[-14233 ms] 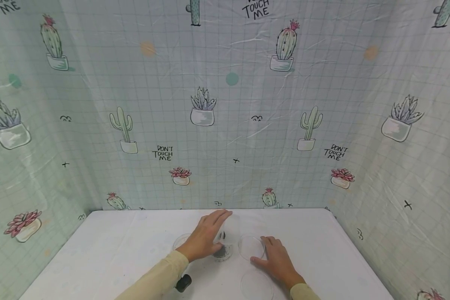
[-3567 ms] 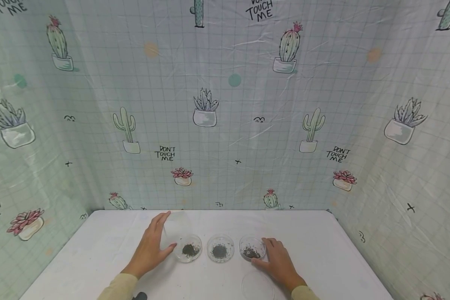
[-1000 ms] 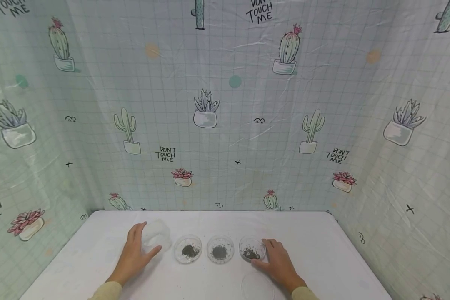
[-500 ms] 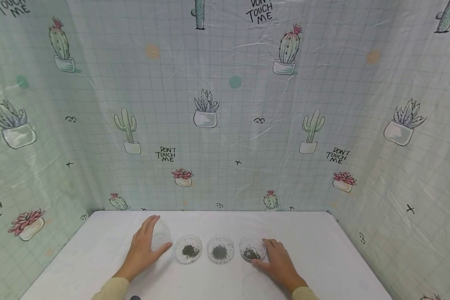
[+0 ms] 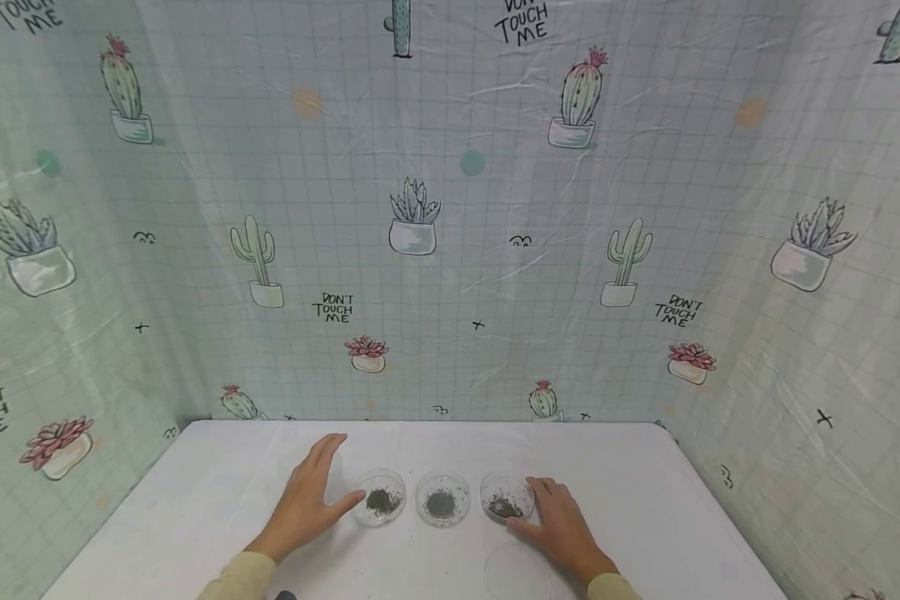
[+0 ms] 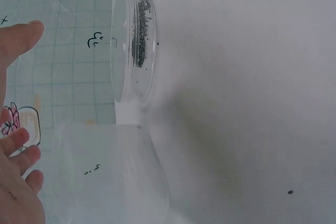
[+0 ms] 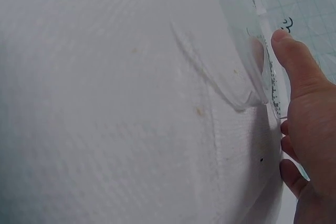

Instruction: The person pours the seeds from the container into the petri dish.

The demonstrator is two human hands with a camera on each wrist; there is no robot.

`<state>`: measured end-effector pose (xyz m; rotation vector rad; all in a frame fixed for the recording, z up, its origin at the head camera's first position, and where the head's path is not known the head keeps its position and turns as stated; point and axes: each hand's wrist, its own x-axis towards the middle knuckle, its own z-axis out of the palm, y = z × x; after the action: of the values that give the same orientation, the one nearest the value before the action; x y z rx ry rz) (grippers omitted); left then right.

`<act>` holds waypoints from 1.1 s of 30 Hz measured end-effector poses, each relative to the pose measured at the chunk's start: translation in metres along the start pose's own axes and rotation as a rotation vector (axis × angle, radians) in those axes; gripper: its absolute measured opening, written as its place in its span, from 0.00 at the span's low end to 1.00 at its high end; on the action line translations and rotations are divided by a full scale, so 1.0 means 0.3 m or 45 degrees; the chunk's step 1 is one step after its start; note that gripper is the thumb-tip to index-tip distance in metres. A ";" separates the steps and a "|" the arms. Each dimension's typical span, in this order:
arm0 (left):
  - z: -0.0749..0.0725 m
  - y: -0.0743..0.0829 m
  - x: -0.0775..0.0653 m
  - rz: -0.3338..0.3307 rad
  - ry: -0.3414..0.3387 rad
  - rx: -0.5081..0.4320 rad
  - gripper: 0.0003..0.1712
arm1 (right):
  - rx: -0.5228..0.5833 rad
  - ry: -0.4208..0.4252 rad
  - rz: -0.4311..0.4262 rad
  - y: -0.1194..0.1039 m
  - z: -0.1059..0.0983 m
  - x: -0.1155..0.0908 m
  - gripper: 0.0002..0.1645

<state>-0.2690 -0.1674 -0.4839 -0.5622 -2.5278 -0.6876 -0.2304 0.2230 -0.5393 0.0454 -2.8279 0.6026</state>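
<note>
Three clear petri dishes with dark, crumbly bits stand in a row: the left dish (image 5: 380, 523), the middle dish (image 5: 442, 475) and the right dish (image 5: 506, 477). My right hand (image 5: 566, 533) grips the right dish at its near right side, thumb in front and fingers behind. Spread wide, my left hand (image 5: 300, 508) holds nothing, its thumb beside the left dish. A clear plastic container (image 6: 105, 187) stands under that hand in the left wrist view; in the head view the hand mostly hides it.
A clear round lid (image 5: 517, 575) lies in front of the right dish. At the bottom edge, a dark round object (image 5: 286, 596) is mostly cut off beside the left sleeve. The white table (image 5: 615, 467) ends at a cactus-print curtain (image 5: 450, 358).
Dark bits now lie in the right dish, bare 14 seconds ago. My left hand has left the clear container and shifted right towards the left dish; the right hand stays put.
</note>
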 end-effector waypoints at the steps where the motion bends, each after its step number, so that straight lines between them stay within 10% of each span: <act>1: 0.001 0.005 0.002 0.008 0.002 0.001 0.51 | 0.000 0.001 -0.001 0.000 -0.001 0.000 0.52; 33: 0.053 0.188 0.028 0.147 -0.234 -0.176 0.52 | 0.055 -0.036 0.025 0.001 -0.005 0.001 0.51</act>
<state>-0.2533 -0.1117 -0.4711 -0.8477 -2.6034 -0.8056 -0.2302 0.2241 -0.5380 0.0346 -2.8458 0.6723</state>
